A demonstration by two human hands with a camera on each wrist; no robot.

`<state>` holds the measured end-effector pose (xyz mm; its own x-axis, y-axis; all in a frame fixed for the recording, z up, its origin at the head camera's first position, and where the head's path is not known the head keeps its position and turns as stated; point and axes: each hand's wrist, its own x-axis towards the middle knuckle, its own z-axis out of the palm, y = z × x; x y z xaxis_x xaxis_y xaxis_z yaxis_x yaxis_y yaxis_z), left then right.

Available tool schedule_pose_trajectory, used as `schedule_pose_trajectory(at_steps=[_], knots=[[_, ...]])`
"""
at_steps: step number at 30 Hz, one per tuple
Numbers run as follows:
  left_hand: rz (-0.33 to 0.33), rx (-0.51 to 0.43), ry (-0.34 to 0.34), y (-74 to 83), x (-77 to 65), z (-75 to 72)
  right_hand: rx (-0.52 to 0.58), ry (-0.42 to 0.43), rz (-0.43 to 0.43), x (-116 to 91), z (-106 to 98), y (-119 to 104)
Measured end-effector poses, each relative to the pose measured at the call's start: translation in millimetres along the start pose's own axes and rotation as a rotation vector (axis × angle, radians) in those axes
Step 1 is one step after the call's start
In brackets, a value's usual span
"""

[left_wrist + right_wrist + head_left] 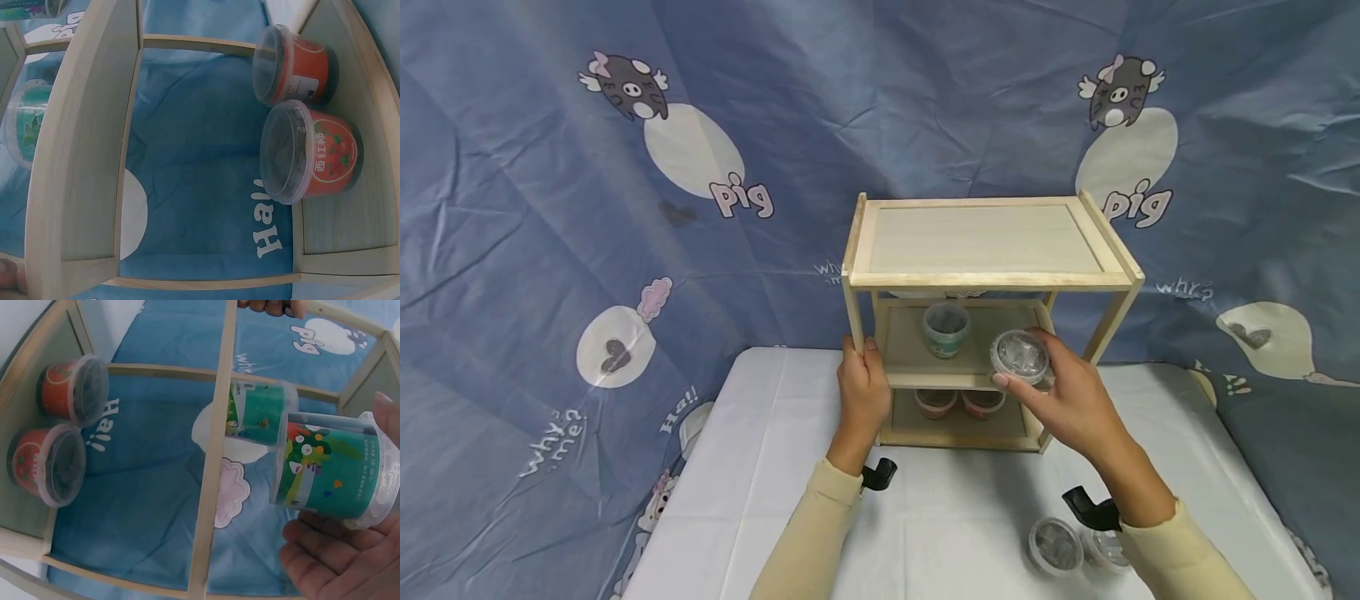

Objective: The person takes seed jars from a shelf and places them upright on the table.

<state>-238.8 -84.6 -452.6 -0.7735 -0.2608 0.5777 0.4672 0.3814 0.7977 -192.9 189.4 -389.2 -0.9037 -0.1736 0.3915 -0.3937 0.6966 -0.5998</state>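
right grip [1075,398]: round clear-lidded plastic tub [1020,357] | left grip [862,387]: pale wooden rack [985,239]

Soft light over white table [790,500]; faint shadow before shelf [977,237]; glints on clear lid [1021,354]; wrist views dimmer, bluish, shelf edges bowed

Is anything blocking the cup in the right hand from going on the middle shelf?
Nothing visible blocks the held cup; another green cup stands on the middle shelf, with bare shelf beside it.
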Motion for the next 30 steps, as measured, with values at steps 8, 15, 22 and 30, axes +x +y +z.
schedule_pose_trajectory(at_steps=[8,15,22,30], knots=[[-0.016,-0.010,-0.013,1.2,0.1,-0.8,0.008,-0.024,-0.009,-11.1,-1.7,-5.5],[-0.003,0.002,-0.005,-1.2,0.2,-0.2,0.021,-0.069,-0.028,-26.3,-1.0,-5.8],[0.023,0.009,0.013,-2.3,0.7,0.7,0.048,-0.121,-0.079,-47.6,4.1,-2.1],[0.007,0.001,-0.002,-0.9,0.4,0.0,0.078,-0.181,-0.024,-77.9,24.2,10.9]])
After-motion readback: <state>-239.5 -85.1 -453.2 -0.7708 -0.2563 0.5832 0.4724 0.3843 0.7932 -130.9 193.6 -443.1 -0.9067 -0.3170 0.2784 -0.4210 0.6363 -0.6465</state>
